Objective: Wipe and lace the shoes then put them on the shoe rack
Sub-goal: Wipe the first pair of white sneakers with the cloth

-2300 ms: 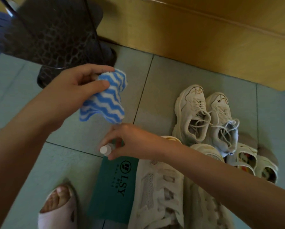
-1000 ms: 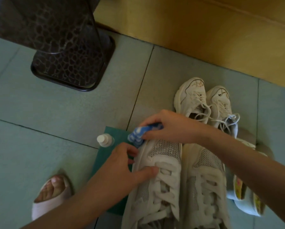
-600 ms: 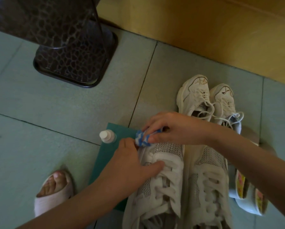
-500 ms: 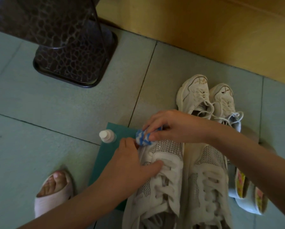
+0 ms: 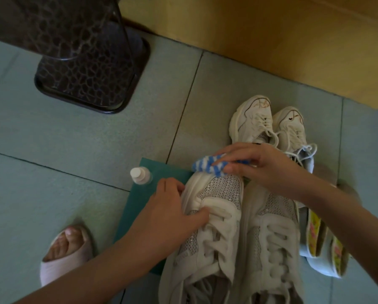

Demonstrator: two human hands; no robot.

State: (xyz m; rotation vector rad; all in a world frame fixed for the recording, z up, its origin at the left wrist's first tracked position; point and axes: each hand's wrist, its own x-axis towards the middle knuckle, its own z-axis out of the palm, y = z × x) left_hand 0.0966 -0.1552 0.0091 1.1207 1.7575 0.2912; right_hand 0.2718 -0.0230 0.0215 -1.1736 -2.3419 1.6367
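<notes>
The sneaker (image 5: 214,218) being wiped stands on the floor with its toe pointing away from the person and its near side resting on a green mat (image 5: 137,207). The left hand (image 5: 168,213) comes in from the lower left, forearm stretched across the mat. Its palm lies against the sneaker's left side, the thumb is laid over the upper just ahead of the laces, and the fingers curl round the outer edge, gripping the shoe.

The right hand (image 5: 258,165) reaches in from the right, its forearm passing over the second sneaker (image 5: 273,238), which stands touching the first on its right. Its fingers are bent round a bunched blue and white striped cloth (image 5: 207,166) and hold it against the sneaker's toe.

A small bottle (image 5: 139,175) stands upright on the mat corner, just left of the sneaker's toe. Beyond the toe sits another pair of sneakers (image 5: 256,121). To the right, past the second sneaker, lie sandals (image 5: 321,244). Well to the left is a foot in a slipper (image 5: 67,251).
</notes>
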